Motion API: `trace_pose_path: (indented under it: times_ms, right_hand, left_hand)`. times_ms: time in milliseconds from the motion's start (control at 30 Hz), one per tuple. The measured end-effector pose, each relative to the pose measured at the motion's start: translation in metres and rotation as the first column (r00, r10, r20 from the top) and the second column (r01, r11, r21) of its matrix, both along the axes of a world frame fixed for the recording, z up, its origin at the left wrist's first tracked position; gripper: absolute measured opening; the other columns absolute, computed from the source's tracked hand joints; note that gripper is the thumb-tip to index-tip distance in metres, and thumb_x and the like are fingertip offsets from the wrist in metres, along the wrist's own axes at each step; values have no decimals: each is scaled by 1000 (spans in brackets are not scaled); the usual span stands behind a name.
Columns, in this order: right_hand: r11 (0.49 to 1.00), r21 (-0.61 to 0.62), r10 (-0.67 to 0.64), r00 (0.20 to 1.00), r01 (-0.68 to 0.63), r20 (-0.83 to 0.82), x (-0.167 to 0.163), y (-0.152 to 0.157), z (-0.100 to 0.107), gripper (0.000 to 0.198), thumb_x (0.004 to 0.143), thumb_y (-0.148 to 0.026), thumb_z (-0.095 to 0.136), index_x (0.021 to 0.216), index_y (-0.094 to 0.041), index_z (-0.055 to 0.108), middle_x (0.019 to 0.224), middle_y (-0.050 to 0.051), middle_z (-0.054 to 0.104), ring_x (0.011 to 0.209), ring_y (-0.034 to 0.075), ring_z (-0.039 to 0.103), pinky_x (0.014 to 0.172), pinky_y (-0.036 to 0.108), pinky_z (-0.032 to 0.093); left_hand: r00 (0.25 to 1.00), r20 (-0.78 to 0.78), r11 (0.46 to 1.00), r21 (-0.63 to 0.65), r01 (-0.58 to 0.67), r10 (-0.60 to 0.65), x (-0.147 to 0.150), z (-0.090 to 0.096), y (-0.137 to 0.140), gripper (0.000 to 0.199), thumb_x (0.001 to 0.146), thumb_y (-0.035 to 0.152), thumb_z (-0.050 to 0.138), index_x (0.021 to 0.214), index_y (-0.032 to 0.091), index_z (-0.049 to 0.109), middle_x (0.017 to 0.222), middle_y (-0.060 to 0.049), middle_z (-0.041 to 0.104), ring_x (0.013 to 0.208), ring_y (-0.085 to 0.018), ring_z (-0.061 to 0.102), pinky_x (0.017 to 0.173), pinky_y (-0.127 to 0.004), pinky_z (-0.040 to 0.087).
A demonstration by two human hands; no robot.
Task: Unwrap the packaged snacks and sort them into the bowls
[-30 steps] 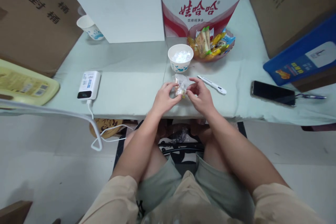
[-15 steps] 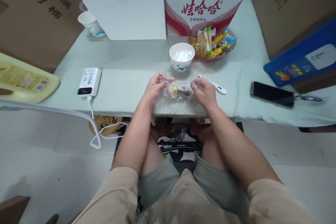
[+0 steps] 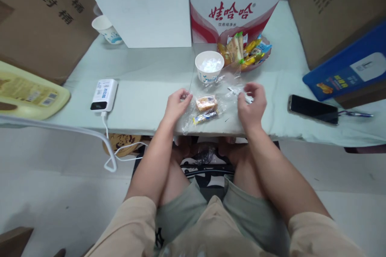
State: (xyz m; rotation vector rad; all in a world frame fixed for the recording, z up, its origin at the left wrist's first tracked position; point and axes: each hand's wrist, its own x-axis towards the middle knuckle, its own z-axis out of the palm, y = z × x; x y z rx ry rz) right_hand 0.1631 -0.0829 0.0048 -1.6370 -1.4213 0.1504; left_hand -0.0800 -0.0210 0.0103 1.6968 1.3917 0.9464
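A sheet of clear plastic film (image 3: 223, 106) lies spread between my hands, its outline hard to follow. On it sit a wrapped cake-like snack (image 3: 206, 103) and, nearer me, a narrow yellow-and-blue packet (image 3: 205, 117). My left hand (image 3: 177, 105) pinches the film's left side with thumb and forefinger. On the right, my right hand (image 3: 252, 103) is closed at the film's other side, its fingertips curled together. A white pen-like tool (image 3: 244, 95) is partly covered by that hand. Just behind the film stands a paper cup (image 3: 209, 73) with crumpled clear plastic inside.
A bowl of wrapped snacks (image 3: 262, 65) stands by a red-and-white carton (image 3: 235, 12). At right are a phone (image 3: 313, 108) and a blue container (image 3: 346, 64). A power bank (image 3: 104, 94) with a cable, a yellow jug (image 3: 30, 92) and another paper cup (image 3: 105, 29) are at left.
The film, bunched around the snacks before, is now opened out flat. My right hand has moved right, over the white tool, and the two snacks show side by side.
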Motion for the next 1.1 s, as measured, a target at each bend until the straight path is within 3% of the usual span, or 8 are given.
trace_pose_path:
  times_ms: [100,233,467,567,700,833,967,1100]
  right_hand:
    - [945,-139,326,899,-297,293,-19,-10,6,41,84,-21,53,124,-24,63,127,11,66,126,30,54,111,52,37]
    - [906,-261,420,797,-334,434,-30,-14,7,19,84,-19,58,96,-26,71,134,6,66,139,32,45,118,57,21]
    - [829,-355,556,568,-432,606,-10,-50,17,21,93,-19,48,102,-20,67,80,3,75,75,18,67,103,40,37]
    - [876,-300,475,570,-377,671,-7,-57,32,25,97,-19,44,104,-21,68,68,1,72,62,16,62,87,35,41]
    - [904,-234,417,620,-357,664,-27,-29,53,29,97,-18,43,110,-21,69,102,8,76,89,20,67,81,33,43]
    - [743,-520,669,467,-421,578,-59,14,56,46,88,-24,60,133,-18,59,139,13,61,121,29,58,95,39,45]
    - [628,-689,776,365,-361,515,-65,24,53,66,81,-29,67,144,-23,48,143,11,58,125,32,56,96,43,46]
    - [664,-665,748,314,-343,585,-59,12,49,72,79,-25,68,147,-22,44,139,13,57,125,33,53,105,47,38]
  left_hand:
    - [980,153,989,-84,-118,130,7,-2,7,18,91,35,54,80,21,52,80,-1,66,67,-13,61,54,-21,45]
    - [949,222,971,-138,-196,223,8,-3,15,16,95,35,49,85,23,48,78,0,65,61,-11,61,51,-20,41]
    - [961,-99,962,121,-246,258,2,-3,16,16,98,36,48,98,24,58,80,-3,69,78,-19,67,74,-29,47]
    - [958,-132,961,143,-237,256,5,-3,18,16,98,35,48,101,24,59,80,-4,69,78,-21,67,75,-31,46]
    - [977,-76,972,141,-189,201,9,-4,22,16,99,36,48,100,24,59,79,-3,68,76,-19,66,74,-30,46]
    - [982,-32,975,129,-181,187,8,-4,23,17,99,37,48,100,24,58,82,-4,69,78,-19,67,74,-29,47]
    - [979,9,971,132,-201,202,3,-4,24,15,99,35,48,101,24,59,88,-4,71,79,-18,67,75,-29,47]
    - [968,27,959,130,-252,250,-1,-5,27,16,99,35,48,100,24,60,80,-4,69,75,-19,65,74,-29,46]
